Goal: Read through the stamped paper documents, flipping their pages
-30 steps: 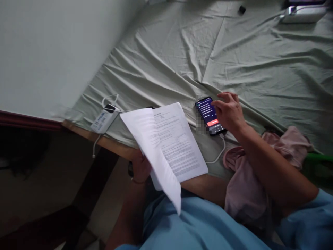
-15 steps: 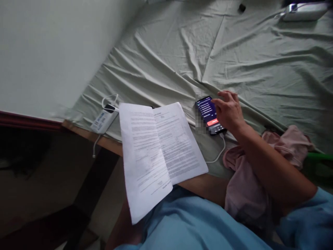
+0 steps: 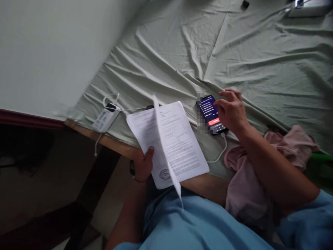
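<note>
Down at the near edge of the bed, the left hand (image 3: 142, 166) is gripping a stapled printed document (image 3: 179, 146) at its lower left corner, thumb lying on top of the page and the other fingers hidden beneath it. One sheet is standing up on edge along the middle of the document, curving down toward the person's blue shirt (image 3: 197, 225), while the pages on either side are lying flat on the wrinkled pale green bedsheet (image 3: 234, 55). A round stamp is showing at the bottom of the left page. Off to the right, the right hand (image 3: 232, 113) is hovering over a smartphone (image 3: 211, 114) with its fingers loosely spread and curled, the forefinger tip touching the lit screen; it is grasping nothing. A white cable is running from the phone's near end. A pink garment (image 3: 249, 180) is lying bunched under the right forearm. Left of the document, a white power bank (image 3: 105, 119) with its cable is sitting by the wooden bed edge.
</note>
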Tool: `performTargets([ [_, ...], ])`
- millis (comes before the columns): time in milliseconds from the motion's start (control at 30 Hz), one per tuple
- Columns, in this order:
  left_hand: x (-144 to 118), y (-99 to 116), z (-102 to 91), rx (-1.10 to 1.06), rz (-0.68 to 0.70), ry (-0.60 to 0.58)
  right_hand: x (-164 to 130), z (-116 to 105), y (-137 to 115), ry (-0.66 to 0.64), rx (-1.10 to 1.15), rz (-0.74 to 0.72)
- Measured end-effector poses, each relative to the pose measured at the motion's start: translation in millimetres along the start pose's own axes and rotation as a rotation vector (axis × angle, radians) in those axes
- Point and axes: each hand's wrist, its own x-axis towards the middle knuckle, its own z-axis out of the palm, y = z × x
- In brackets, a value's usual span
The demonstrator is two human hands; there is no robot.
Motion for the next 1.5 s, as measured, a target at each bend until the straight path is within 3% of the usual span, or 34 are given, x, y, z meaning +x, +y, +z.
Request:
performTargets([
  [200,-2,-8,3.4,0.002,-0.007,-0.028,-1,0,2,0.024,-0.005,-0.008],
  [433,-3,3,4.0,0.037,0.014,-0.018,-2,1,4,0.036,-0.023,-0.022],
  [700,-2,-3,3.7,0.023,0.028,-0.026,-2,1,4,0.022,0.005,0.003],
  [1000,-2,7,4.2,0.047,0.001,-0.021,-4,-10,1,-0.026,-0.020,-0.038],
  [1500,-2,-2,3.7,0.028,0.015,-0.034,-6,-11,2,-0.060,-0.060,-0.050],
])
